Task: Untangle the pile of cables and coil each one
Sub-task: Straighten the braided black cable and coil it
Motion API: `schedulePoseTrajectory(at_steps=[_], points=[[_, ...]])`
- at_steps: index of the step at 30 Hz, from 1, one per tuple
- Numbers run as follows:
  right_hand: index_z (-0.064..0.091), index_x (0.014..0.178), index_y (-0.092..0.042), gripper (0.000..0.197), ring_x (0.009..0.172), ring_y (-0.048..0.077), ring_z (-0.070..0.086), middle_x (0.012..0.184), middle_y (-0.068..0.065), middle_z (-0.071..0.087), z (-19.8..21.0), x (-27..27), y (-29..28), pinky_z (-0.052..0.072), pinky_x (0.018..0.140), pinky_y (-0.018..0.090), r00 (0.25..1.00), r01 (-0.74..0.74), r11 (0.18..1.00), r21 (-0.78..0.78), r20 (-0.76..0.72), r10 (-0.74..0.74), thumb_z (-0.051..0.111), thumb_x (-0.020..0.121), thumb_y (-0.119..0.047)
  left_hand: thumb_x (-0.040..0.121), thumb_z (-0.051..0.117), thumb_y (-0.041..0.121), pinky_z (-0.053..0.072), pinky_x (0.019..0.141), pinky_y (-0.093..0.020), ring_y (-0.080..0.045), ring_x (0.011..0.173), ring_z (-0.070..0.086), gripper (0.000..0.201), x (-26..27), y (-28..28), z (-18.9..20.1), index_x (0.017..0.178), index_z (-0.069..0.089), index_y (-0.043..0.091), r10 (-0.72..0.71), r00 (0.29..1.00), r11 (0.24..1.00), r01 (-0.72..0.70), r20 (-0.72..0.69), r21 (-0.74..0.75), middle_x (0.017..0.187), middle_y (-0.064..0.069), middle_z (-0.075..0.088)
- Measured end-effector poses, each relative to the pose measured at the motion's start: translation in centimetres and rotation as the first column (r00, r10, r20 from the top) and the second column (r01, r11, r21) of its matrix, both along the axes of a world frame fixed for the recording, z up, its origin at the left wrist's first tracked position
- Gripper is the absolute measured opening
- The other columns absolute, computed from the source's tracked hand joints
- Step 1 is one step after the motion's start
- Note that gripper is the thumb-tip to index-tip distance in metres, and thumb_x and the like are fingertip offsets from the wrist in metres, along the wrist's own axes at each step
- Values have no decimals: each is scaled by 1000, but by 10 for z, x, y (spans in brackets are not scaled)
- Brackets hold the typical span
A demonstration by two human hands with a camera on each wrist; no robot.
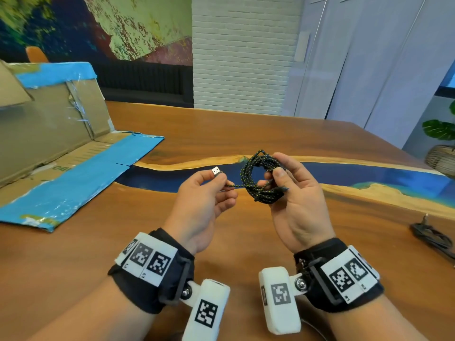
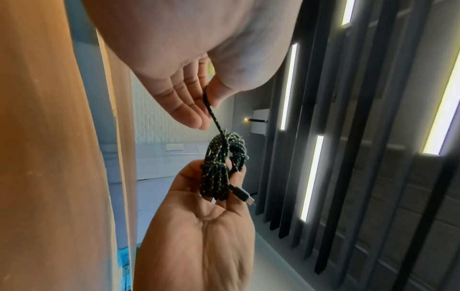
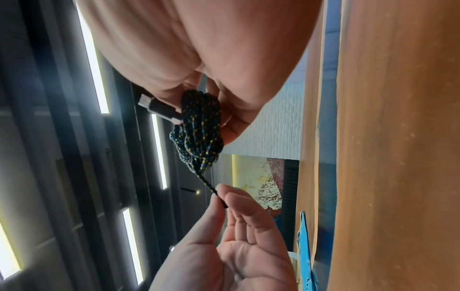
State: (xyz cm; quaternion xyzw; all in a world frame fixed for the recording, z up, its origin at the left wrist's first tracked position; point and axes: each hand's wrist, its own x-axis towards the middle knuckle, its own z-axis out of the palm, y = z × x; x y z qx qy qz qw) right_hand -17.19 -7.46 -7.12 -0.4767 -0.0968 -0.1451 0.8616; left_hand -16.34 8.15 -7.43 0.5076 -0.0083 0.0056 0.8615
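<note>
A black braided cable with yellow flecks [image 1: 261,178] is wound into a tight coil above the wooden table [image 1: 123,242]. My right hand [image 1: 290,188] grips the coil [image 3: 199,126] between thumb and fingers, and a small plug [image 3: 154,107] sticks out beside the palm. My left hand [image 1: 209,190] pinches the free end just behind its silver USB plug [image 1: 216,172]. A short stretch of cable [image 2: 214,116] runs taut from that pinch into the coil [image 2: 219,167]. Both hands are raised off the table, palms toward me.
A flattened cardboard box with blue tape [image 1: 61,153] lies at the left. Another dark coiled cable [image 1: 430,236] rests on the table at the right edge. A potted plant in a basket [image 1: 440,148] stands beyond the table's right corner.
</note>
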Motion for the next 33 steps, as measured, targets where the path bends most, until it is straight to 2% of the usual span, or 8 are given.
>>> schedulePoseTrajectory(at_steps=[5, 8, 11, 15, 21, 26, 29, 33], points=[[74, 107, -14, 26, 64, 21, 66, 81, 11, 68, 3, -4, 4, 59, 68, 34, 998, -32, 999, 5, 56, 31, 62, 85, -7, 102, 59, 12, 55, 59, -25, -16, 63, 61, 13, 10, 11, 1, 112, 66, 7, 66, 998, 998, -66, -19, -6, 76, -5, 61], [75, 105, -13, 26, 60, 19, 62, 78, 11, 67, 2, -4, 9, 56, 65, 30, 997, -49, 999, 5, 55, 49, 63, 83, -9, 104, 55, 13, 52, 60, -26, -13, 64, 57, 20, 11, 14, 1, 119, 69, 12, 63, 998, 997, -63, -2, 37, 76, -2, 58], [76, 106, -13, 27, 55, 14, 55, 73, 8, 65, -1, -5, 11, 56, 69, 28, 996, -86, 996, 35, 10, 86, 62, 82, -10, 106, 50, 12, 45, 59, -26, -13, 64, 50, 28, 10, 13, -3, 126, 69, 16, -46, 999, 983, 41, 23, 178, 79, -2, 52], [75, 110, -10, 30, 55, 13, 54, 72, 6, 64, -2, -2, 5, 55, 78, 32, 993, -104, 993, 60, -43, 106, 62, 83, -12, 106, 46, 7, 48, 64, -25, -14, 69, 54, 33, 6, 14, -3, 126, 71, 16, -281, 959, 893, 242, 49, 379, 81, -4, 58], [72, 109, -7, 27, 58, 10, 55, 72, 3, 69, 1, -2, -1, 52, 62, 20, 991, -119, 993, -4, -68, 118, 61, 85, -9, 100, 58, 9, 51, 72, -25, -18, 80, 63, 26, 1, 15, -2, 115, 78, 15, -383, 917, 826, 284, 114, 487, 96, -13, 70], [73, 110, -8, 22, 56, 10, 53, 70, 4, 67, 2, 0, -9, 50, 57, 19, 983, -137, 988, -67, -130, 127, 57, 96, -5, 97, 60, 4, 52, 75, -25, -17, 89, 64, 32, -1, 11, -1, 126, 71, 14, -392, 909, 856, 304, 142, 418, 112, -13, 74], [73, 111, -7, 21, 58, 10, 55, 70, 5, 66, 0, 1, -8, 50, 61, 21, 982, -132, 985, -113, -150, 114, 58, 96, -6, 89, 69, 1, 54, 74, -30, -25, 92, 65, 51, -2, 10, 2, 137, 56, 16, -339, 931, 912, 289, 136, 292, 115, -27, 71], [74, 110, -8, 20, 67, 13, 61, 74, 6, 68, -4, 3, -7, 54, 63, 24, 986, -86, 988, -126, -150, 67, 59, 97, -5, 97, 48, -1, 53, 79, -40, -36, 95, 63, 42, -5, 15, 9, 137, 51, 10, -340, 935, 936, 325, 105, 133, 116, -34, 67]])
